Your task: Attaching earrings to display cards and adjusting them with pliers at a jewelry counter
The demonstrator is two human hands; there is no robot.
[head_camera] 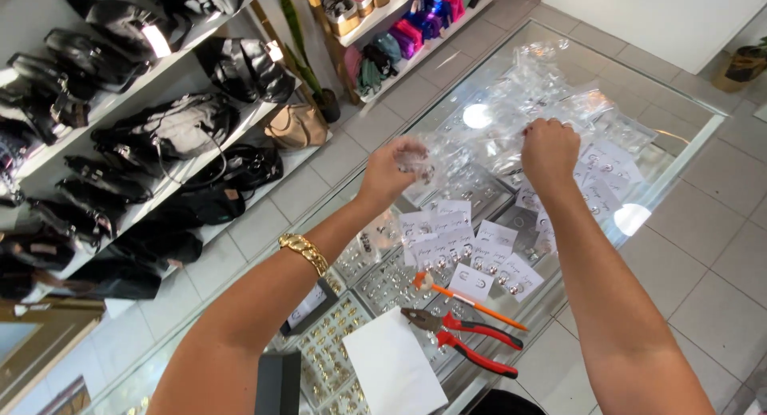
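My left hand (397, 169) and my right hand (549, 149) are raised over a glass display counter (679, 155). Stretched between the two hands is a clear plastic bag (479, 143), each hand gripping one end. My left wrist wears a gold chain bracelet (304, 252). Below the hands, several small white cards with earrings (467, 251) lie spread on the glass. More clear bags of jewellery (559, 83) are heaped at the counter's far end.
Red-handled pliers (467, 339), an orange pen (471, 301) and a white sheet of paper (393, 375) lie near the counter's front edge. Trays of rings (335, 359) show under the glass. Shelves of black handbags (160, 135) line the left wall across a tiled aisle.
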